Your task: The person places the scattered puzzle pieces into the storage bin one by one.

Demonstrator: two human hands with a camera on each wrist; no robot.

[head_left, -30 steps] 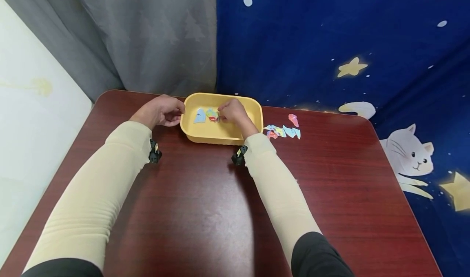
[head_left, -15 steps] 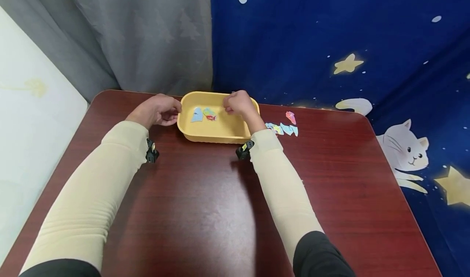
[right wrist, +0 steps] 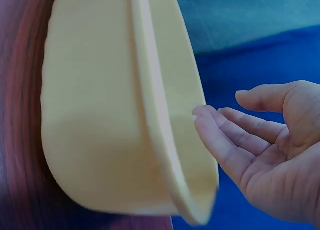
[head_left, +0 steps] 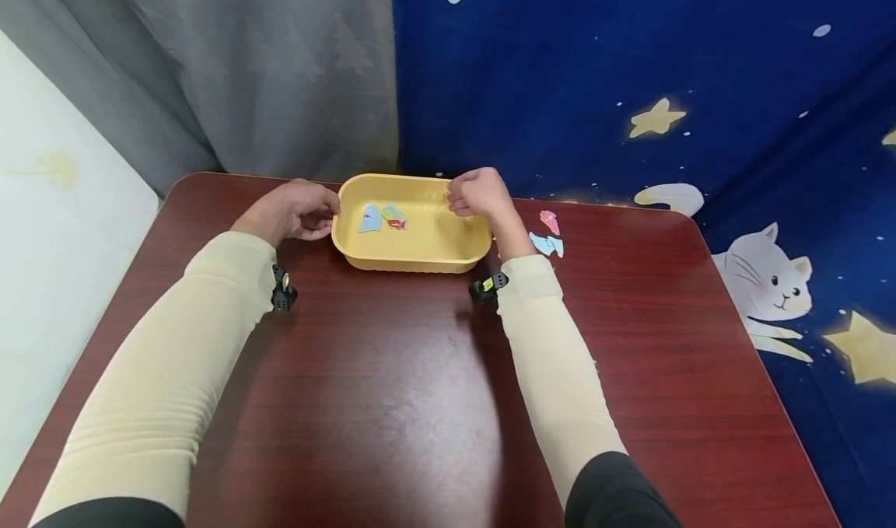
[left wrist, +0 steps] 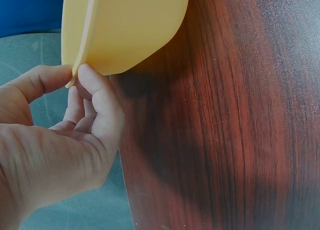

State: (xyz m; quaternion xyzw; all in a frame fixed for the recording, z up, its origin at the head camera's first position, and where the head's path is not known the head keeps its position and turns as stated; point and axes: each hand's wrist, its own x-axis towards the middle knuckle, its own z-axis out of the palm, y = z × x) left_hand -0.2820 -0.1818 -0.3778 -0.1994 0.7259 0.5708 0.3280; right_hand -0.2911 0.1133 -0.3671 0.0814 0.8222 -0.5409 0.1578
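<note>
A yellow plastic basin (head_left: 420, 265) stands at the back of the table. My left hand (head_left: 297, 211) pinches its left rim between thumb and forefinger, as the left wrist view shows closely. Over the basin's right end is my right hand (head_left: 481, 194), its fingers loosely bent and thumb apart, holding nothing in the right wrist view (right wrist: 270, 145). Inside the basin, toward the left, lie a light blue paper-like piece (head_left: 370, 218) and a green and red piece (head_left: 395, 218) side by side.
Right of the basin, several light blue pieces (head_left: 546, 243) and a pink-red piece (head_left: 549, 221) lie on the brown table (head_left: 392, 372). The right forearm partly covers that area. Grey and blue curtains (head_left: 532, 69) hang right behind the table's back edge.
My right hand has moved right, from above the green and red piece to the basin's right end, uncovering that piece. The left hand keeps its grip on the rim; the view has shifted slightly.
</note>
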